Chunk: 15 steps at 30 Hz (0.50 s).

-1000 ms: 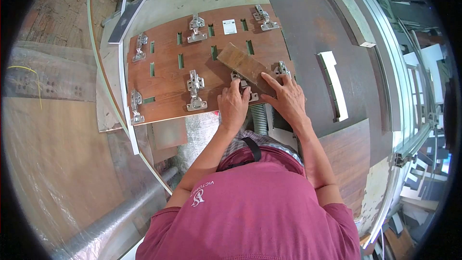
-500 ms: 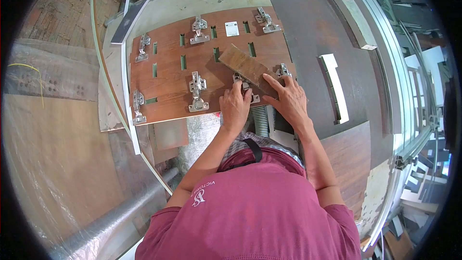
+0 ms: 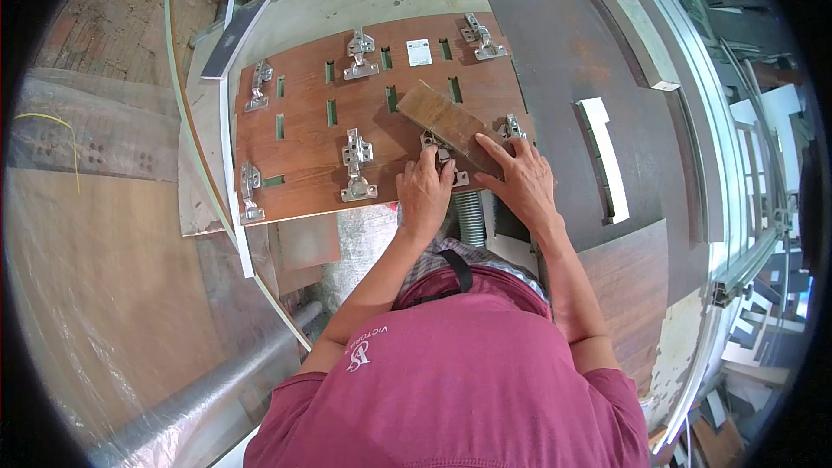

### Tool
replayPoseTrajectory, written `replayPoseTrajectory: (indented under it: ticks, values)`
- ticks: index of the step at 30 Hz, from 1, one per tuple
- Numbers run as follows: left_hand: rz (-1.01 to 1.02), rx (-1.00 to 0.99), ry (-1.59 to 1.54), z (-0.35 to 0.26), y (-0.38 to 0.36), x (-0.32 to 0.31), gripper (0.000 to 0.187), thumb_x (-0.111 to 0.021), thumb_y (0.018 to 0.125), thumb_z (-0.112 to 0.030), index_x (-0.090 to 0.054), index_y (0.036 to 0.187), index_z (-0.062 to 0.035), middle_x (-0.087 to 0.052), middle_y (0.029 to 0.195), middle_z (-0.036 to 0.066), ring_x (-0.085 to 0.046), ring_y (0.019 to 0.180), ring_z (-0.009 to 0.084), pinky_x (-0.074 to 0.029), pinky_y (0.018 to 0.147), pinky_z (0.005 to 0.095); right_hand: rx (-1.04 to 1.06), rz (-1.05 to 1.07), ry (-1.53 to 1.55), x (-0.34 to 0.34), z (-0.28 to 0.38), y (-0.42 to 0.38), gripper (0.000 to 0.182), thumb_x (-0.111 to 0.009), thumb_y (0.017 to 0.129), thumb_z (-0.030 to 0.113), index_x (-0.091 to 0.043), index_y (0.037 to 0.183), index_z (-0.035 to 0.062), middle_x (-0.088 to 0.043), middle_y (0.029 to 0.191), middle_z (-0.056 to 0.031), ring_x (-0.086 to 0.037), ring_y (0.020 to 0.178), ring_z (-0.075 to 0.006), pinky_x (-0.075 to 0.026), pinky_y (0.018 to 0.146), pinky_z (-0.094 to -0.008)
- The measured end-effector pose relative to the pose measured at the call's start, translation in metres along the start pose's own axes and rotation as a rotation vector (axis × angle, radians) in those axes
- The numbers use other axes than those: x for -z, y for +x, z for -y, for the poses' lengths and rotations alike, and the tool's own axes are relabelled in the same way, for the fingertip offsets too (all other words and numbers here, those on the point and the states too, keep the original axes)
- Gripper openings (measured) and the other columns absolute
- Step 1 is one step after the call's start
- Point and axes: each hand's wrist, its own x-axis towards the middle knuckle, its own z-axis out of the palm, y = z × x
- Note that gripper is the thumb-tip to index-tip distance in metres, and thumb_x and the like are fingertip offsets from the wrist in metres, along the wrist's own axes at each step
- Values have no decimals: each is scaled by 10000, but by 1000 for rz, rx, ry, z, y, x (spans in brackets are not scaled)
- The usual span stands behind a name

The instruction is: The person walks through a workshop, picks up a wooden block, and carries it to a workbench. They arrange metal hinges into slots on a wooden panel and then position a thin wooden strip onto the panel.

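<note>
So the block (image 3: 438, 114) sits just ahead of and between our hands, and our right hand (image 3: 529, 182) is nearer, touching it. It's slanted: far end points away and to the left, near end runs in under our right fingers. That hand's fairly open, thumb apart from the fingers, resting on the block rather than wrapped around it. Our left hand (image 3: 422, 195) is mostly curled, thumb and finger close together at the hinge (image 3: 460, 178); can't tell if they're really gripping it. The hinge lies on the panel (image 3: 299, 182), partly hidden, slanting roughly like the block.
</note>
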Motion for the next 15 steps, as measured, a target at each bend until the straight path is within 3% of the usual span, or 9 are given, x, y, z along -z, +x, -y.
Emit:
replayPoseTrajectory:
  ticks: [15]
  values:
    - [1,4,18,1,-1,-2,345,-592,885,-264,-489,1139,-55,-607,820,167,-579,788,345,-415,692,456,-19,23,3,0,-1,-1,604,-721,762,343,-505,1326,318,-557,1135,-146,-561,1038,-314,-445,853,-415]
